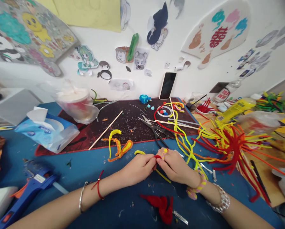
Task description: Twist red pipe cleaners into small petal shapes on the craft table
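Observation:
Close together over the blue mat, my left hand (142, 166) and my right hand (173, 166) pinch a small piece of red pipe cleaner (157, 156) between their fingertips. Most of that piece is hidden by the fingers. A yellow pipe cleaner (163, 176) passes beneath the hands, one end showing behind my left hand. Nearer to me lies a folded red fuzzy piece (165, 208) with a silver clip (180, 218) beside it. Left of the hands are shaped orange and yellow pieces (120, 148). Black-handled scissors (156, 130) rest just beyond the hands.
Many red, yellow and orange pipe cleaners (235, 143) spread at the right. A blue glue gun (39, 181), a tissue pack (47, 127) and a bagged cup (75, 103) stand left. A phone (167, 86) leans on the wall; a yellow bottle (238, 109) lies back right.

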### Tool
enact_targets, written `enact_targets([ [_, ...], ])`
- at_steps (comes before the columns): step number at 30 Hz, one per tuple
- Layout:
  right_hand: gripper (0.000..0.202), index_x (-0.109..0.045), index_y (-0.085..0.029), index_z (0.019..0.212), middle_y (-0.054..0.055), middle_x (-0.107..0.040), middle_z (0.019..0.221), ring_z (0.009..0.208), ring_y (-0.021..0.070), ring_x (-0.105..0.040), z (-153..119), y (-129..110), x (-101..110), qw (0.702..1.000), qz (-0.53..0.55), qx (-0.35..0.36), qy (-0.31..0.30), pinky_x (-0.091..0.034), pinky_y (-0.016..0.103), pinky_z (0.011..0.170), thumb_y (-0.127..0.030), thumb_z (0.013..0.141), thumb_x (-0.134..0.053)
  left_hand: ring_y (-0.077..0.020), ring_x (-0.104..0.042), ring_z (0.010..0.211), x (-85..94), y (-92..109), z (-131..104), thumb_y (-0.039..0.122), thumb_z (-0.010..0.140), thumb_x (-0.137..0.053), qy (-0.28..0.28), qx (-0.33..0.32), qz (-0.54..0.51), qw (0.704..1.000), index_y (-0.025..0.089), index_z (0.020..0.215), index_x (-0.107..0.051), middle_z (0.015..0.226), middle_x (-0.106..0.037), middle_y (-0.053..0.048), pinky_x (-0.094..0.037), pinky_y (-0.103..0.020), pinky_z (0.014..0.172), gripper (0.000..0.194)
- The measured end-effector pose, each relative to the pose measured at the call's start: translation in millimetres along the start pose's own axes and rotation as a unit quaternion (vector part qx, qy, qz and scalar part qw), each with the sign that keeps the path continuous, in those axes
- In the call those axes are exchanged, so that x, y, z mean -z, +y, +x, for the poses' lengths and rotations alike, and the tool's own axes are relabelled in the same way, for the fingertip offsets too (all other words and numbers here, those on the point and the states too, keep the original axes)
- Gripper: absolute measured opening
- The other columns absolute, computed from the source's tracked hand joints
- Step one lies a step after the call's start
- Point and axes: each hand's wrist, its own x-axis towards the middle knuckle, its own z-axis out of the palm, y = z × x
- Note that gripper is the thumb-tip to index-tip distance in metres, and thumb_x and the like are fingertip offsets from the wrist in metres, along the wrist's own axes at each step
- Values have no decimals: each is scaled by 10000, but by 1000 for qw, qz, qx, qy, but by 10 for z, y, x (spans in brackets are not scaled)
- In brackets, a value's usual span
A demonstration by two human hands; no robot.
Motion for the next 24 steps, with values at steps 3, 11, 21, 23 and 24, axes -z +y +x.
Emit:
enact_targets([
  [3, 241, -446, -185, 620, 37, -573, 687, 656, 150, -483, -7, 0, -6, 999, -6, 4, 38, -372, 293, 647, -216, 853, -394, -104, -425, 533, 7, -3, 4, 265, 875, -291, 35, -57, 127, 990, 168, 645, -461, 597, -488, 6, -296, -225, 534, 301],
  [11, 379, -261, -194, 536, -44, -321, 529, 503, 95, -299, 2, 195, 184, 985, 149, -75, 31, -295, 250, 529, -315, 873, -383, -105, -495, 568, 117, 58, -9, 284, 879, -310, -37, -26, 47, 998, 169, 717, -601, 591, -549, 20, -337, -195, 548, 352],
  [21, 409, -285, -194, 533, -50, -269, 524, 484, 90, -247, 35, 402, 91, 913, 320, -215, 132, -230, 239, 458, -424, 843, -420, -105, -582, 560, 178, 216, -200, 268, 751, -572, -206, -44, 25, 977, 205, 801, -699, 656, -668, 5, -382, -164, 510, 151],
  [23, 404, -293, -194, 533, -47, -278, 528, 485, 90, -253, 35, 386, 104, 911, 324, -215, 136, -230, 239, 459, -419, 844, -422, -104, -571, 511, 159, 207, -216, 256, 751, -569, -204, -51, 59, 976, 218, 756, -694, 591, -657, 19, -367, -173, 491, 130],
  [24, 400, -301, -193, 534, -45, -283, 530, 486, 90, -258, 35, 386, 123, 910, 327, -214, 141, -230, 240, 460, -414, 845, -422, -106, -567, 499, 153, 200, -218, 253, 754, -564, -196, -64, 81, 975, 225, 739, -691, 571, -652, 23, -359, -180, 488, 131],
])
